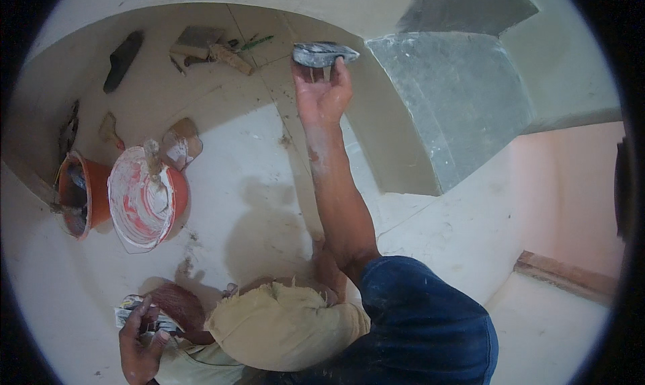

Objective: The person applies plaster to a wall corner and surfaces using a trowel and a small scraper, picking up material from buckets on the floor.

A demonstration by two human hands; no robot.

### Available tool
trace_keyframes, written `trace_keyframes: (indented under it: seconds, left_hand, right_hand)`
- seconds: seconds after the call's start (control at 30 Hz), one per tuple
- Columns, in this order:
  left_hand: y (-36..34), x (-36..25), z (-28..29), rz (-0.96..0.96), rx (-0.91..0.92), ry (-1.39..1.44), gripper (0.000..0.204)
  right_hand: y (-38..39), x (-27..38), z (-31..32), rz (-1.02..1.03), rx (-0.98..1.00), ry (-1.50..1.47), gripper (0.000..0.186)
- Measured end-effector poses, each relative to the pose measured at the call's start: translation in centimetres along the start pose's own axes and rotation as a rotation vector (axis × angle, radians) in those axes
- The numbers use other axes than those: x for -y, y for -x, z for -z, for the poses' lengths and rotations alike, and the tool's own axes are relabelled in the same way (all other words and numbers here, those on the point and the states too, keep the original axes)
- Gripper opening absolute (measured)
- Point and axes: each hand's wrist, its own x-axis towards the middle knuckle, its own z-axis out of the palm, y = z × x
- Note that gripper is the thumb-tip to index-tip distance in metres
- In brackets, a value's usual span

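Note:
My right hand [322, 96] is raised at the end of an outstretched arm. It grips a dusty grey, pointed, boat-shaped hand tool [326, 54] near the wall; the tool's exact kind is unclear. My left hand [140, 351] is low at the left, beside my bent leg, its fingers curved with a gap between thumb and fingertips. Just behind those fingers shows a black, white and yellow item [127, 310], perhaps footwear, partly hidden by the hand.
A red basin [180, 193] smeared with white paste holds a brush [153, 160]. Beside it stands an orange bucket [99, 193]. A paintbrush [109, 130], a dark sandal [124, 61] and assorted tools [201, 46] lie beyond. A grey panel [450, 103] stands right; farther right is a wooden strip [564, 276].

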Motion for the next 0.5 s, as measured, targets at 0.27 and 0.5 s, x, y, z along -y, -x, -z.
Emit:
trace_keyframes:
  seconds: [0.27,0.5]
  left_hand:
    - [-1.5,-1.5,-0.6,-0.005,-0.019,-0.094,0.067]
    - [0.6,-3.8,-2.1,-0.214,-0.122,-0.388,0.062]
  right_hand:
    - [1.1,-1.6,0.8,0.128,-0.150,0.526,0.067]
    - [6.1,2.5,4.3,1.045,0.286,2.273,0.061]
